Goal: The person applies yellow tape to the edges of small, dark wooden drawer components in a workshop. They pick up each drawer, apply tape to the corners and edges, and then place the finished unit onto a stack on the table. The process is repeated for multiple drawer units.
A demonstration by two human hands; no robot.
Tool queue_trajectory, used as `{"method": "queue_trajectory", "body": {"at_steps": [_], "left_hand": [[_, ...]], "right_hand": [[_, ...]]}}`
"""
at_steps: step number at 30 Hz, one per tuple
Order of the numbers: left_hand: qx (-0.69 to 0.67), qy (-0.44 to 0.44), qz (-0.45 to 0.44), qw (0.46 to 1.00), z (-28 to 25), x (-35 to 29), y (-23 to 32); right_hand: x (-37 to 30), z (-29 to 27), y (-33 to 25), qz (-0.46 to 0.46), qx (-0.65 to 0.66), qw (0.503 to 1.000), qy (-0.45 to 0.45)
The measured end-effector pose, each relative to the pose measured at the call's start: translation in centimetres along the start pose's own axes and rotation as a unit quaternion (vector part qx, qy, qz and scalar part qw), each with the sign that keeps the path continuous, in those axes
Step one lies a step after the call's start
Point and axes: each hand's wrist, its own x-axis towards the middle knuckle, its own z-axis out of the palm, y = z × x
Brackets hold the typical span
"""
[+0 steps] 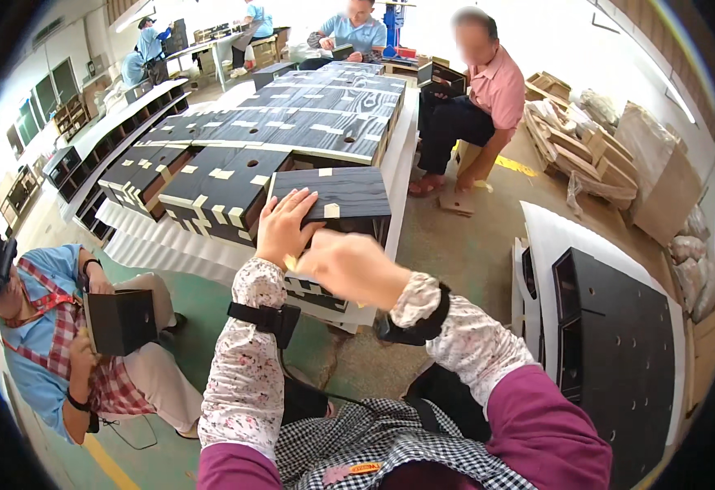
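Observation:
A black wood-grain box (pixel 349 183) with pale tape pieces on its top stands at the near end of a row of similar boxes. My left hand (pixel 286 224) lies on the top's near left corner, fingers stretched out and no object in its grasp. Close beside it, in front of the box, my right hand (pixel 349 263) is closed and blurred by motion. A small yellowish strip of tape (pixel 291 262) shows at its fingertips. My right hand partly covers the box's near side.
Many taped black boxes (pixel 284 110) cover the white-sheeted table ahead. At the right, black panels (pixel 619 351) rest on white foam. A seated person (pixel 88 327) at the left holds a black box; another person (pixel 488 98) sits across at the right. Wood scraps (pixel 578 151) are piled behind.

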Motion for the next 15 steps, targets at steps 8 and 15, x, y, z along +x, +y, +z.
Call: {"method": "queue_trajectory", "body": {"at_steps": [8, 15], "left_hand": [[0.024, -0.003, -0.013, 1.0, 0.3, 0.3, 0.9], [0.026, 0.009, -0.004, 1.0, 0.1, -0.1, 0.8]], "right_hand": [[1.0, 3.0, 6.9, 0.164, -0.165, 0.972, -0.014], [1.2, -0.5, 5.7, 0.146, -0.022, 0.979, -0.139]]}}
